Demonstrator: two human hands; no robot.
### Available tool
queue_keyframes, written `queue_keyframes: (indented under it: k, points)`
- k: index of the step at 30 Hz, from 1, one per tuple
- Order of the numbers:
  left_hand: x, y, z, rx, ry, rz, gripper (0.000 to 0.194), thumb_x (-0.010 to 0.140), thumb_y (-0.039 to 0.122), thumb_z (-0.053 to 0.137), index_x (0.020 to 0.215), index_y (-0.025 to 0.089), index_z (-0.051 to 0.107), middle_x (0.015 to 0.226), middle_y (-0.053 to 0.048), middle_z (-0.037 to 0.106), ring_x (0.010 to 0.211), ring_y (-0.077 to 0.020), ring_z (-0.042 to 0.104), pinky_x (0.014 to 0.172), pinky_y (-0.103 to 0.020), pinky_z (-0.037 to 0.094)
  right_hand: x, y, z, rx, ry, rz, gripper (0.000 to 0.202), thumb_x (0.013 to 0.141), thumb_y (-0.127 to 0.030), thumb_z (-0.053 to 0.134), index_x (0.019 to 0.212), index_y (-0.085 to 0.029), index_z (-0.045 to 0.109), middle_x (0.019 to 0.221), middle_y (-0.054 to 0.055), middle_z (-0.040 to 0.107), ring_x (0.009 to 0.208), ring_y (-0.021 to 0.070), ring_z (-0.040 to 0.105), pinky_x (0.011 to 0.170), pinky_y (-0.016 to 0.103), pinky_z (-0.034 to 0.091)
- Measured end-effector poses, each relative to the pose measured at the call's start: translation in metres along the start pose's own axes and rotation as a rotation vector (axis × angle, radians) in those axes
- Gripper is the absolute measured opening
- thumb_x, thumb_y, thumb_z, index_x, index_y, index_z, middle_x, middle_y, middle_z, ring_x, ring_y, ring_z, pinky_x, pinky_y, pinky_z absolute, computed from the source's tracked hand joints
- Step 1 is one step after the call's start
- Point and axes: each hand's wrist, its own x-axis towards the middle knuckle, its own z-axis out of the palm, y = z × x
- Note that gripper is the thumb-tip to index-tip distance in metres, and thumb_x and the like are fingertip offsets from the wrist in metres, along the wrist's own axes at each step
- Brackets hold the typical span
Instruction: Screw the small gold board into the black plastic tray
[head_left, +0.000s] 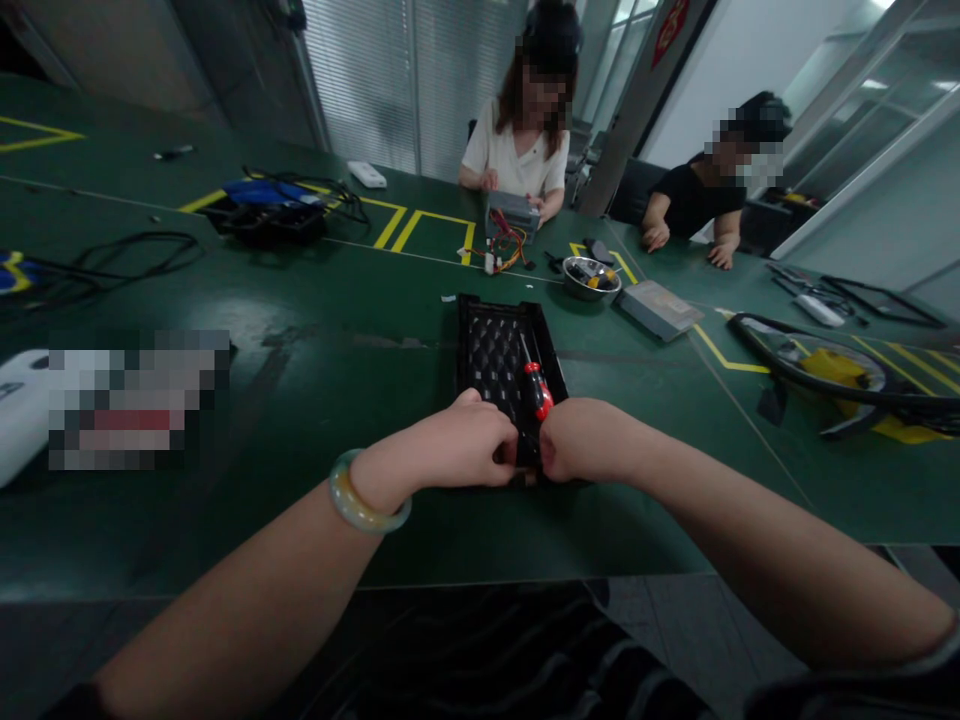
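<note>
Head view: the tray [484, 345] lay on the table [322, 400]. Left hand [469, 440] and right hand [581, 440] were at its near end, apparently to steady it; fingers curled, grip indeterminable. The screwdriver [537, 390] rested inside, seemingly for easy reach.

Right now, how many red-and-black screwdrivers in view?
1: the red-and-black screwdriver lies in the black tray, by the right hand. Others may be hidden in the metal bowl.

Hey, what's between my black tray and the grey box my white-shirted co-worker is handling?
The head view shows red and yellow wires with a white connector, then, nearer the black tray, a small white scrap.
</note>
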Motion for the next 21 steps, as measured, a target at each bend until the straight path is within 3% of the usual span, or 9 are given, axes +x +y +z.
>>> queue_keyframes:
  k: [7,12,21]
  points:
    - [0.0,0.002,-0.001,0.011,0.011,-0.009,0.013,0.081,0.03,0.067,0.074,0.021,0.072,0.074,0.003,0.072,0.072,-0.0151,0.061,0.086,-0.037,0.029,-0.006,0.004,-0.012,0.088,-0.022,-0.026,0.008,0.066,-0.022,0.067,0.064,-0.021,0.075,0.052,0.0,0.062,0.048,0.0131,0.054,0.051,0.026,0.036]
    - [0.0,0.004,-0.002,0.017,0.013,-0.013,0.016,0.083,0.034,0.067,0.073,0.022,0.073,0.072,0.003,0.072,0.071,-0.0144,0.061,0.084,-0.036,0.029,-0.009,0.02,-0.022,0.177,0.063,-0.003,0.012,0.07,-0.025,0.066,0.068,-0.024,0.077,0.059,-0.001,0.066,0.054,0.0132,0.056,0.053,0.026,0.035]
    - [-0.001,0.001,-0.003,0.012,-0.011,0.008,0.016,0.085,0.035,0.067,0.076,0.024,0.074,0.075,0.004,0.072,0.077,-0.0147,0.061,0.088,-0.035,0.026,0.021,0.033,-0.006,0.376,0.258,0.099,0.013,0.079,-0.033,0.067,0.081,-0.027,0.079,0.069,-0.002,0.07,0.063,0.0128,0.058,0.058,0.025,0.037]
